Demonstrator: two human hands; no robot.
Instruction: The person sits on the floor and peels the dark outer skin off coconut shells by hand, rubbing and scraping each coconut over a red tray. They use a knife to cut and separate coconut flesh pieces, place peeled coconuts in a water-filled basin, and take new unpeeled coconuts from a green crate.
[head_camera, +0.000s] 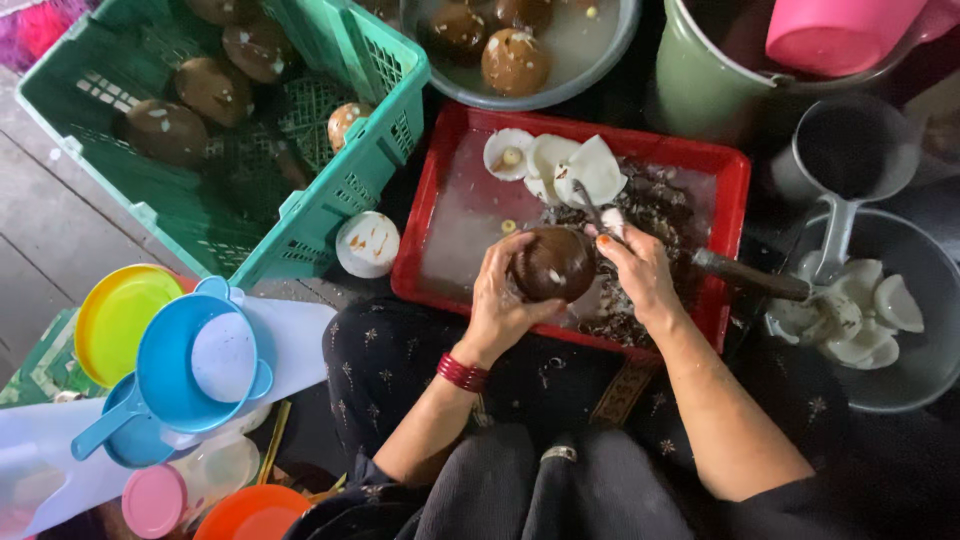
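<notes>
Two hands over red tray (440, 180) of shavings: left hand (500, 300) grips brown coconut (553, 263), right hand (640, 275) clasps knife (745, 275). Green crate (330, 200): five coconuts. Grey basin (520, 95): three.

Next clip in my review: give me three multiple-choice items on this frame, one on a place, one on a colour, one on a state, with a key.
1. Over what is the brown coconut held?
A. the green crate
B. the red tray
C. the yellow plate

2. What colour are the bangles on the left wrist?
A. red
B. blue
C. white

3. What is the right hand doing?
A. resting open on the lap
B. lifting the pink cup
C. gripping a tool against the coconut

Key: 1 B, the left hand cups the coconut above the tray's near edge. 2 A, a red stack circles the wrist. 3 C, its fingers close around the tool, whose dark handle sticks out to the side and whose metal tip lies by the coconut.
</notes>
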